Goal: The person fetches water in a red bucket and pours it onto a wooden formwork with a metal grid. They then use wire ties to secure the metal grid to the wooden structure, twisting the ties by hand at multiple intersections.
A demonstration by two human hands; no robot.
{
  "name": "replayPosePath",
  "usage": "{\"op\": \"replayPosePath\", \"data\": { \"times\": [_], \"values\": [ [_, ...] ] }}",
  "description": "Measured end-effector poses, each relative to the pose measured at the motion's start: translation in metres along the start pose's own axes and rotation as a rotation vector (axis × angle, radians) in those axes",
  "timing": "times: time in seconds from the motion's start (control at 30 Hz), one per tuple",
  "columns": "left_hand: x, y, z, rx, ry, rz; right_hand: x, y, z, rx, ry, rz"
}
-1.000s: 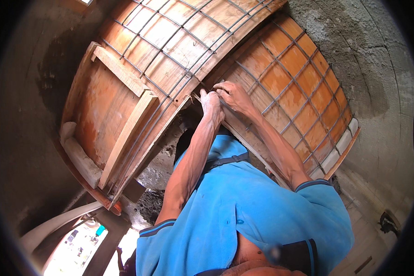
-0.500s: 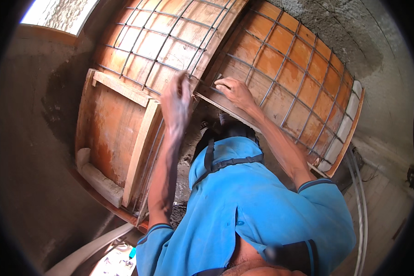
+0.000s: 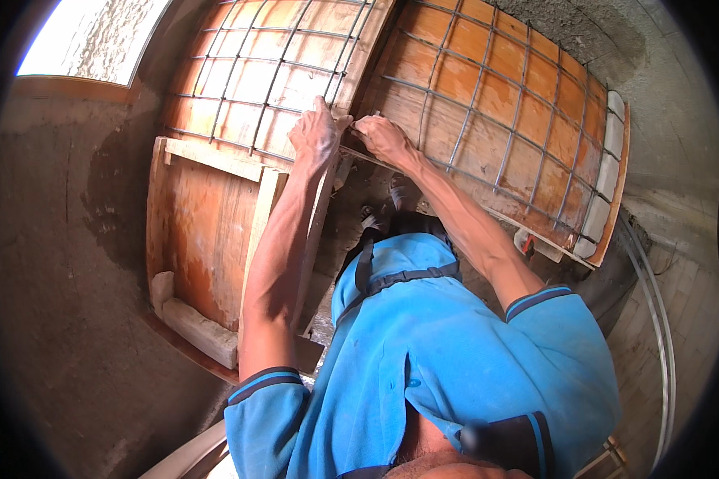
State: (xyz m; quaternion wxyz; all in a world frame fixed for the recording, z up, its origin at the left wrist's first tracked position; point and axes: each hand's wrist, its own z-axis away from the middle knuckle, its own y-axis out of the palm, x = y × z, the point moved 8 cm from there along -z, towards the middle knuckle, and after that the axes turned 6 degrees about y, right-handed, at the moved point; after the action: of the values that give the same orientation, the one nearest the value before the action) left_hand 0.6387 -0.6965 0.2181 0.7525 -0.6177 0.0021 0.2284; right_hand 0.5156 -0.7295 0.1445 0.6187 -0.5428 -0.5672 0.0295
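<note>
My left hand [image 3: 316, 136] and my right hand [image 3: 386, 139] are close together where two wooden panels meet. The left hand's fingers are bent and pinched at the lower edge of a grid of steel bars [image 3: 270, 78] on the left panel. My right hand is curled closed at the near corner of the other panel, beside a second steel bar grid [image 3: 478, 86]. What either hand grips is hidden by the fingers. Orange-stained plywood [image 3: 527, 76] lies beneath the bars.
A timber-framed lower panel [image 3: 208, 211] stands at the left, with a pale block [image 3: 204, 329] along its bottom. Another pale strip [image 3: 603, 188] edges the right panel. Long thin pipes [image 3: 659, 319] run at the right, near the grey wall [image 3: 671, 152]. My feet [image 3: 403, 191] show below the gap.
My hands have come closer together at the panel corner. The left hand, blurred before, is steadier now, and the right has shifted slightly left. The whole view has tilted a little.
</note>
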Motion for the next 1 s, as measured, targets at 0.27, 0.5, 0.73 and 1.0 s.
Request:
{"op": "replayPosePath", "data": {
  "times": [0.27,0.5,0.73,1.0],
  "values": [
    [-0.027,-0.028,0.012,-0.079,0.219,-0.294,-0.005,-0.001,0.000,0.012,0.081,-0.030],
    [-0.027,0.004,-0.010,0.353,0.197,-0.537,0.006,-0.009,0.000,-0.039,0.029,-0.050],
    [-0.024,0.019,-0.023,0.375,0.084,-0.431,-0.001,0.001,-0.002,0.063,0.125,-0.017],
    [0.013,0.046,-0.047,0.419,0.015,-0.202,-0.003,0.007,-0.005,0.025,0.130,-0.005]
  ]
}}
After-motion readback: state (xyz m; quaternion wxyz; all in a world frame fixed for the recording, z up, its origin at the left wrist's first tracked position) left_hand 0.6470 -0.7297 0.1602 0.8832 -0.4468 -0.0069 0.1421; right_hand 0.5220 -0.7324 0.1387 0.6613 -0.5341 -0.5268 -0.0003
